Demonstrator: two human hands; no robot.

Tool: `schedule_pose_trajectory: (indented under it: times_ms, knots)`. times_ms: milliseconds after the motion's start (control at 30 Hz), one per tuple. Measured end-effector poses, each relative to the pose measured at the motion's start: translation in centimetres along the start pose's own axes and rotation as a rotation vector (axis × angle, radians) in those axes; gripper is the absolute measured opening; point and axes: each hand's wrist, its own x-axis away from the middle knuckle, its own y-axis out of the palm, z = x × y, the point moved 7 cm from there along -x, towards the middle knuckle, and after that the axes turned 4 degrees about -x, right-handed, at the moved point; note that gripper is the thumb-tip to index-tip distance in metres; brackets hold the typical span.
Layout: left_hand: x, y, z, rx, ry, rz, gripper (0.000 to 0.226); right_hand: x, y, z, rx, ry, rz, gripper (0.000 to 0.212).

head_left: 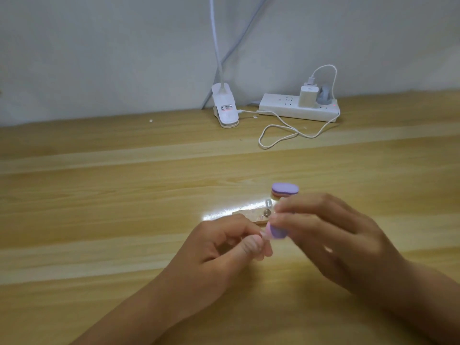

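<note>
- The right hand (331, 235) pinched a small purple-and-pink buffer block (275, 232) between thumb and fingertips. It was held just above the desk (99, 195), near the front edge, and tilted so one face met the other hand's nails.
- The left hand (224, 247) had its fingers curled inward and gripped nothing that showed. The curl seemed meant to line the nails up in a row, turned toward the block.
- The two hands met in mid-air, not resting on the wood — probably to leave room for short rubbing strokes.
- A second buffer block (285, 190) lay flat on the desk just behind the hands, likely a spare grit kept within reach.
- Between it and the hands lay a small beige tool (251, 216) with a metal rivet, half lost in glare — what it was could not be told.
- A clip lamp (225, 109) and power strip (278, 105) sat well apart, by the wall.
</note>
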Motion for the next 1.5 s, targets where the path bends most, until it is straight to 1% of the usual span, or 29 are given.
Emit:
schedule_pose_trajectory:
  times_ms: [67,133,200,233,267,333,367,433,500,533,600,667,733,800,833,867,933,967,1000,1100,1167,1233,1300,1367,1400,1500]
  knots:
    - [-0.1,0.1,-0.2,0.032,-0.023,-0.013,0.020,-0.1,-0.5,0.3,-0.017,0.052,0.068,0.030]
    - [-0.1,0.2,0.1,0.052,-0.011,-0.028,0.022,0.1,-0.2,-1.0,-0.059,-0.010,0.074,0.027]
    - [-0.1,0.4,0.5,0.082,-0.002,-0.057,0.026,0.2,0.2,-2.1,-0.024,-0.096,0.031,0.028]
    - [-0.1,0.4,0.5,0.096,-0.007,-0.063,0.025,0.1,0.1,-1.7,-0.002,-0.085,0.023,0.031]
    - [-0.1,0.3,0.4,0.119,-0.023,-0.058,0.022,0.0,-0.2,-0.8,0.009,-0.035,0.032,0.031]
    - [-0.2,0.2,0.2,0.169,-0.058,-0.037,0.021,-0.2,-0.8,0.5,0.002,0.073,0.077,0.024]
    - [-0.2,0.2,0.2,0.177,-0.064,-0.038,0.022,-0.2,-0.9,0.5,-0.016,0.091,0.096,0.023]
    - [-0.2,0.5,0.4,0.164,-0.055,-0.066,0.024,0.1,-0.4,-0.9,-0.055,0.022,0.092,0.024]
    - [-0.1,0.6,0.5,0.168,-0.052,-0.099,0.027,0.3,0.4,-2.4,-0.026,-0.102,0.042,0.024]
    - [-0.1,0.7,0.4,0.193,-0.061,-0.110,0.027,0.2,0.5,-2.1,-0.003,-0.112,0.023,0.026]
    - [-0.2,0.6,0.4,0.248,-0.085,-0.112,0.025,0.0,0.1,-0.5,0.013,-0.015,0.042,0.031]
    - [-0.2,0.8,0.2,0.254,-0.105,-0.109,0.024,-0.1,-0.4,0.0,-0.017,0.054,0.088,0.030]
    - [-0.2,0.9,0.0,0.226,-0.111,-0.107,0.024,0.2,-0.1,-1.3,-0.050,-0.005,0.086,0.032]
    - [-0.1,1.0,-0.2,0.233,-0.126,-0.113,0.025,0.5,0.7,-2.6,-0.048,-0.104,0.024,0.034]
    - [-0.1,1.0,-0.3,0.235,-0.134,-0.117,0.025,0.6,0.9,-2.3,-0.043,-0.101,0.001,0.036]
    - [-0.2,1.0,-0.4,0.230,-0.140,-0.117,0.025,0.5,0.8,-1.4,-0.043,-0.050,-0.001,0.037]
    - [-0.2,0.9,-0.5,0.227,-0.151,-0.111,0.025,0.4,0.3,0.0,-0.045,0.067,0.047,0.033]
    - [-0.3,1.0,-0.5,0.231,-0.154,-0.109,0.025,0.4,0.0,0.0,-0.049,0.085,0.073,0.032]
    - [-0.3,1.0,-0.6,0.234,-0.156,-0.108,0.024,0.4,0.0,-0.4,-0.059,0.067,0.085,0.032]
    - [-0.1,1.0,-0.7,0.228,-0.148,-0.113,0.025,0.5,0.9,-1.8,-0.070,-0.053,0.023,0.035]
    - [-0.1,0.9,-0.6,0.231,-0.141,-0.108,0.023,0.4,0.5,-0.2,-0.052,0.029,0.038,0.031]
    - [-0.2,0.8,-0.4,0.244,-0.144,-0.095,0.024,0.2,-0.3,0.6,-0.050,0.102,0.103,0.024]
    - [-0.2,0.7,-0.4,0.231,-0.142,-0.090,0.025,0.2,-0.3,-0.7,-0.105,0.047,0.127,0.022]
    - [-0.1,0.8,-0.5,0.221,-0.149,-0.099,0.026,0.3,0.4,-2.3,-0.107,-0.052,0.080,0.025]
    - [-0.1,0.9,-0.5,0.222,-0.153,-0.106,0.026,0.2,0.4,-2.1,-0.082,-0.057,0.072,0.027]
    - [-0.2,0.8,-0.4,0.259,-0.164,-0.107,0.025,-0.1,-0.6,0.0,-0.031,0.062,0.161,0.025]
